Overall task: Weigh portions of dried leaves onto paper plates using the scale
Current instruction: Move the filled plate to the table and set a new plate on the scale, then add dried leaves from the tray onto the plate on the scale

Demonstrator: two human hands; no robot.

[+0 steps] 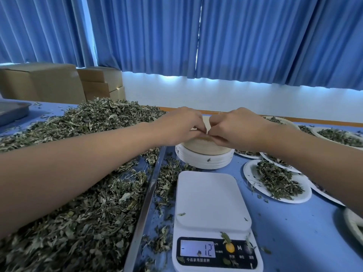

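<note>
Fingers [196, 127] of my left hand [182, 125] and right hand [233, 127] meet right behind the scale [212, 201], curled together and pinching the rim of the top plate [206, 124] on the stack [206, 159]. A few leaf crumbs lie on the scale's pan, and its display [197, 249] shows a minus sign and 12. Left of the scale, loose leaves [78, 183] heap in a steel tray [149, 193]. Right of the scale, filled plates [248, 170] overlap on the blue bench [294, 232], each carrying a mound of leaves.
</note>
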